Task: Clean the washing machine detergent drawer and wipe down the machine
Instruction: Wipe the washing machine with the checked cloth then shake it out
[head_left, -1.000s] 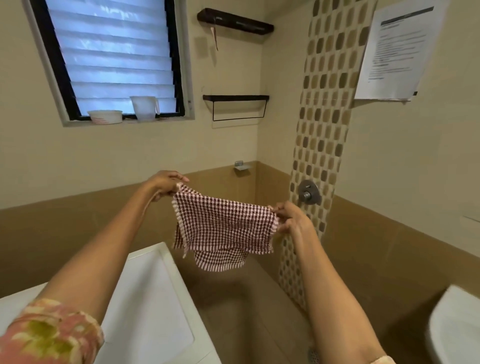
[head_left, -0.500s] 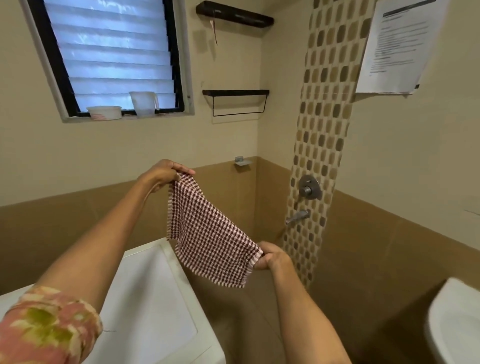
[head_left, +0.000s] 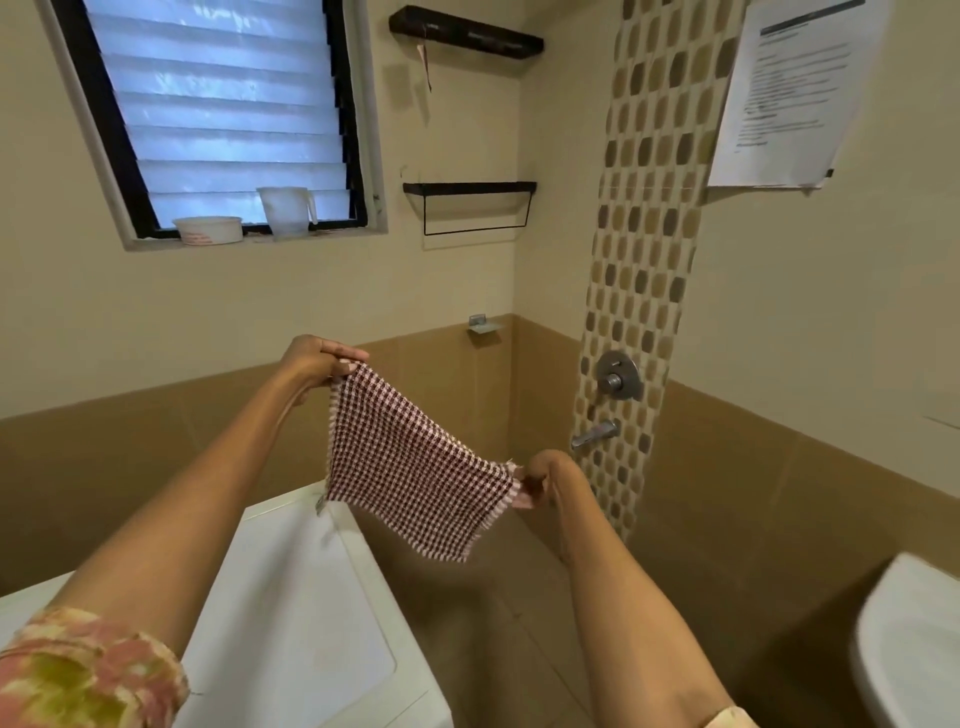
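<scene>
Lower than a second ago, the right hand pinches one corner of the cloth, arm outstretched. The left hand, raised higher, pinches the top corner. The cloth hangs taut and slanted in mid-air, beyond the washer.

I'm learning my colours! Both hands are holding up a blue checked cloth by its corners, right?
Not quite: the head view shows the checked cloth is dark red and white, not blue. The left hand and right hand do hold it up by its corners.
</scene>
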